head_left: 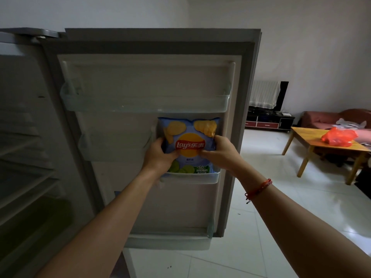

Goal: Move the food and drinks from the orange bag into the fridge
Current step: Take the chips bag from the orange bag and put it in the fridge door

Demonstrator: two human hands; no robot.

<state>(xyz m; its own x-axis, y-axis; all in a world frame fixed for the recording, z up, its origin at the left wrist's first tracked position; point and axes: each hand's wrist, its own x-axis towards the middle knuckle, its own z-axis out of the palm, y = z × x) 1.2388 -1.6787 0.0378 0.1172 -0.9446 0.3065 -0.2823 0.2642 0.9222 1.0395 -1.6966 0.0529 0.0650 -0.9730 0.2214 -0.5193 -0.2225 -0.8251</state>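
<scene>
Lay's chip bag [188, 133] at the fridge door [180, 207]
Our left grip [158, 155] and right grip [218, 151] pinch its sides, bottom inside a door bin [196, 178].

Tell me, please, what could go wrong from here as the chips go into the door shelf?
The chips bag stands much taller than the shallow door shelf, so it may tip out once released. The left hand and right hand grip its middle, which could crush chips.
</scene>
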